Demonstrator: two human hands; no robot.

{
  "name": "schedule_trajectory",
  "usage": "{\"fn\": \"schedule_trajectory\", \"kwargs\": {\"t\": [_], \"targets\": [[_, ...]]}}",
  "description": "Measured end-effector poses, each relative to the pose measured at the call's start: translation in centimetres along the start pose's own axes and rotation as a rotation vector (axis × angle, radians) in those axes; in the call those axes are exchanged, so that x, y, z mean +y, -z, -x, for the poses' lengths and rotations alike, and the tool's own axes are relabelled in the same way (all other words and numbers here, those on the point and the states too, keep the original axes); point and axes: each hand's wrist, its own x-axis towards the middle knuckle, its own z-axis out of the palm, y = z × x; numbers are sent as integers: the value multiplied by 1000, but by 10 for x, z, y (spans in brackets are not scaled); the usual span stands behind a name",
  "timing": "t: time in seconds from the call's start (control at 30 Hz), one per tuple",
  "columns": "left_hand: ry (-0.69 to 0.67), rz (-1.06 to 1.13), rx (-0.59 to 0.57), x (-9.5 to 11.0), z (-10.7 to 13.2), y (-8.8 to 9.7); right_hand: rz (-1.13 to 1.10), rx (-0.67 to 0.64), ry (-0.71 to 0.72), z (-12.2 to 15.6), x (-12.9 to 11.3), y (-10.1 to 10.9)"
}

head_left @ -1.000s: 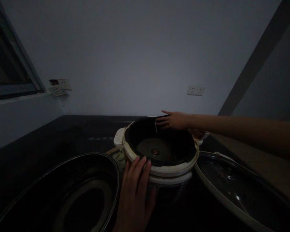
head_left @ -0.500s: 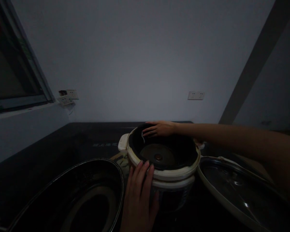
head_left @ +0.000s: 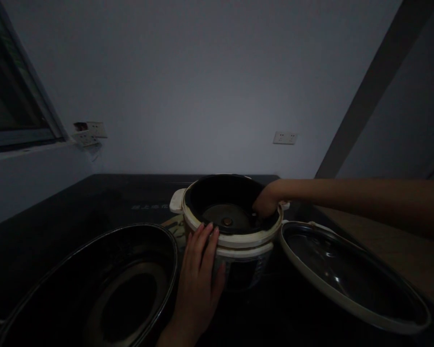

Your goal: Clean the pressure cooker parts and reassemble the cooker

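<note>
An electric pressure cooker (head_left: 244,239) with a pale rim and side handles stands uncovered in the middle. Its dark inside shows a round plate with a small central button. My left hand (head_left: 198,270) lies against the cooker's near left side, fingers stretched up onto the rim and thumb apart. My right hand (head_left: 267,200) reaches down inside against the right wall with its fingers bent. A small pale bit shows at its fingers, too dark to name. The cooker's lid (head_left: 350,270) hangs tilted on the right, its underside facing up.
A large black wok-like pan (head_left: 175,270) stands on the left, close to my left wrist. Dark countertop (head_left: 123,197) stretches behind it to the white wall. Wall sockets (head_left: 285,138) sit above the counter, and a window (head_left: 18,96) is at upper left.
My right hand has moved from the cooker's far inner wall round to the right and lower, its fingers now bent. My left hand stays at the rim. The view has shifted slightly.
</note>
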Motion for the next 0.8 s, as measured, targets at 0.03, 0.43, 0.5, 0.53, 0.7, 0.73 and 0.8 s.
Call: {"fn": "schedule_trajectory", "kwargs": {"t": [0.03, 0.43, 0.5, 0.53, 0.7, 0.73, 0.8], "targets": [[-1, -1, -3, 0, 0, 1, -65, -44, 1, 7, -12, 4], [-39, -42, -25, -1, -3, 5, -43, 20, 45, -16, -8, -2], [-49, -53, -21, -1, -4, 6, 65, 139, 70, -25, 9, -4], [-54, -58, -20, -1, -4, 6, 121, 202, 88, -29, 15, -5], [-57, -85, -24, -2, -3, 6, 406, 492, 221, -48, 37, 9], [-55, -89, -26, -2, -3, 6, 458, 532, 263, -51, 40, 16], [-54, -91, -31, -2, -2, 6, 547, 576, 371, -56, 49, 31]]}}
